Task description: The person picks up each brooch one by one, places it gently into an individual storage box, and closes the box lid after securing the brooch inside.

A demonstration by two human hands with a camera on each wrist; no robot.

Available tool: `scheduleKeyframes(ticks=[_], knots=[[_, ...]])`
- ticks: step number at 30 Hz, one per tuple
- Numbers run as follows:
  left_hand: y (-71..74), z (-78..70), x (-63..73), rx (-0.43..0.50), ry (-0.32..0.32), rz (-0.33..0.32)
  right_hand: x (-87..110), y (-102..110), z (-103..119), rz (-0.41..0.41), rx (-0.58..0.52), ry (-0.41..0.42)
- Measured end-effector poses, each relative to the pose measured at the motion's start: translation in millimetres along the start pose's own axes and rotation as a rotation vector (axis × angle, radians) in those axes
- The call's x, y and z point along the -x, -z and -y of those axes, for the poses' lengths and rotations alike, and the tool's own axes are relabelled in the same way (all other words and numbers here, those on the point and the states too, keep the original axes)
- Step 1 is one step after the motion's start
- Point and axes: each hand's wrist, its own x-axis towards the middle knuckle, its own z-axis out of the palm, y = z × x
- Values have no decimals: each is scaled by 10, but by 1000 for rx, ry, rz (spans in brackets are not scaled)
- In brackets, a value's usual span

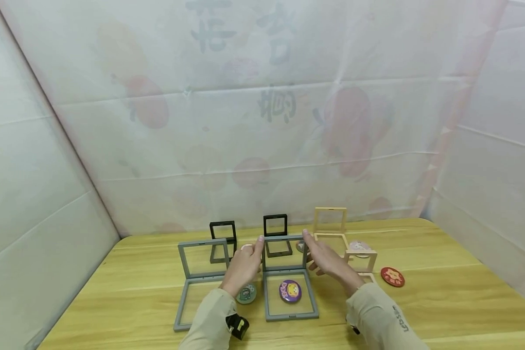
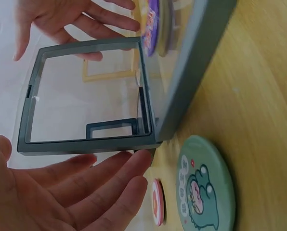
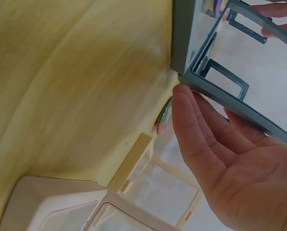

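Observation:
A grey hinged display frame (image 1: 292, 317) stands with one half flat on the table and its clear-windowed other half raised. On the flat half's film lies a round purple badge (image 1: 290, 290) with a yellow animal face. My left hand (image 1: 244, 268) is at the raised half's left edge, thumb by the top corner, fingers extended. At the opposite edge my right hand (image 1: 330, 261) has its fingers straight, tips close to the hinge corner in the right wrist view. A green badge (image 2: 205, 185) lies beside the frame, below the left hand.
Another opened grey frame (image 1: 183, 304) stands left. Behind are black frames (image 1: 222, 223) (image 1: 275, 217) and a wooden-coloured frame (image 1: 330, 209). A smaller beige frame (image 1: 361, 253) is right, near a red badge (image 1: 392, 276) and a pale badge (image 1: 359, 246). White curtains surround the table (image 1: 113, 291).

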Motion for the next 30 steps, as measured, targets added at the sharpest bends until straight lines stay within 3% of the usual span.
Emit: scheduleKeyframes(ticks=[13, 21, 30], knots=[[-22, -15, -10, -55, 21, 43, 4, -11, -46, 34, -40, -46], [83, 30, 42, -3, 45, 170, -14, 15, -127, 95, -80, -61], [132, 96, 71, 52, 48, 243, -21, 85, -184, 206, -96, -23]])
